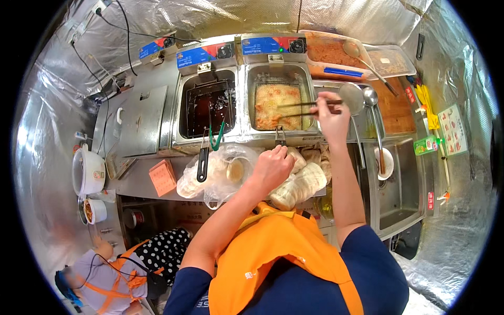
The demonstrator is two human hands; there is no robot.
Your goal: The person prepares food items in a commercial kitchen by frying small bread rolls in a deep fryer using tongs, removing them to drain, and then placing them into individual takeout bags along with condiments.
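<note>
My right hand (333, 114) grips a pair of dark chopsticks (299, 104), their tips over the right basin of the electric deep fryer (245, 94). Pieces of food (271, 118) lie there in foaming oil, inside a wire fry basket (301, 92). My left hand (275, 161) is closed around the handle of that basket at the fryer's front edge. Dark oil fills the left basin, where a second basket (189, 114) sits with its black handle (202, 165) pointing towards me. Green-handled tongs (216, 138) lean in it.
Bagged flatbreads (301, 185) lie before the fryer, near a pink paper stack (162, 178). A ladle (370, 96) and a skimmer (351, 98) rest at the right, beside a sink (397, 197). Behind stands a tub of reddish food (334, 51). Another person (114, 275) is at lower left.
</note>
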